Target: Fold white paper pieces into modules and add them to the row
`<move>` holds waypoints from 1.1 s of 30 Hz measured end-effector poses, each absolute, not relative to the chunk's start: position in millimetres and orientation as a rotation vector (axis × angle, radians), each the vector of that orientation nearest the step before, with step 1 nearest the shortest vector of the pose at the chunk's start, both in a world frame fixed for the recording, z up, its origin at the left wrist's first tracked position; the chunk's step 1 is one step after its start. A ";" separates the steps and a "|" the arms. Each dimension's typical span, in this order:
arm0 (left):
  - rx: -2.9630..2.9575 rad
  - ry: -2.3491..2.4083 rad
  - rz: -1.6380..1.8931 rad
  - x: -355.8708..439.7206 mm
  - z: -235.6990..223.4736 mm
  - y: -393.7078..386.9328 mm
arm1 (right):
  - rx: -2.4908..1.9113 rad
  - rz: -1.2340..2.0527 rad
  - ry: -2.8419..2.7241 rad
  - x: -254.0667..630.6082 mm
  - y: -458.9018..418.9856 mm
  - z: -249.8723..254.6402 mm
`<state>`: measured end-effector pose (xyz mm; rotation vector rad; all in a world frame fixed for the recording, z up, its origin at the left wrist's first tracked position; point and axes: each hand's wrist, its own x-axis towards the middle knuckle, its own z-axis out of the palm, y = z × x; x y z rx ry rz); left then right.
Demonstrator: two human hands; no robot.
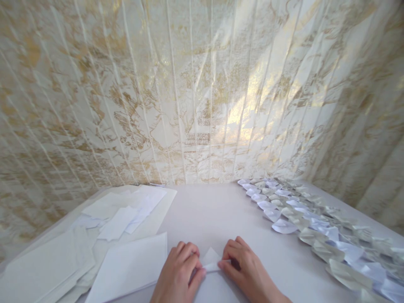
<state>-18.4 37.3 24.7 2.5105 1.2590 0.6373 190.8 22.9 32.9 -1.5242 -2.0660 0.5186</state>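
Between my two hands, near the front of the table, lies a small piece of folded white paper (212,261) with a pointed top and a folded band along its lower edge. My left hand (184,271) pinches the left end of that band between thumb and fingers. At the opposite end, my right hand (244,267) grips it the same way, fingers curled. Parts of the paper are hidden under the fingertips. Just left of my left hand is a stack of white paper sheets (131,265).
More paper stacks (44,269) and loose white pieces (118,223) cover the table's left side. Rows of folded paper pieces (315,227), white and greyish, run along the right side. A patterned white and gold curtain (202,92) hangs behind the pale table (202,210).
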 end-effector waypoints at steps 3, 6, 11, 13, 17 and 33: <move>2.475 1.335 0.630 -14.2 29.6 39.6 | -1.584 0.461 -2.043 188.6 25.2 32.1; 2.451 1.399 0.609 -8.9 34.0 40.9 | -1.598 0.408 -2.072 186.9 25.8 29.7; 2.461 1.455 0.588 -6.2 36.2 41.8 | -1.626 0.330 -2.114 185.6 27.8 24.8; 2.465 1.469 0.583 -6.8 34.9 42.2 | -1.634 0.303 -2.125 185.6 29.7 23.1; 2.438 1.471 0.601 -8.9 30.5 42.9 | -1.647 0.282 -2.148 186.1 31.2 23.4; 2.394 1.401 0.623 -6.5 29.1 44.0 | -0.928 -0.023 -2.563 186.2 28.2 27.8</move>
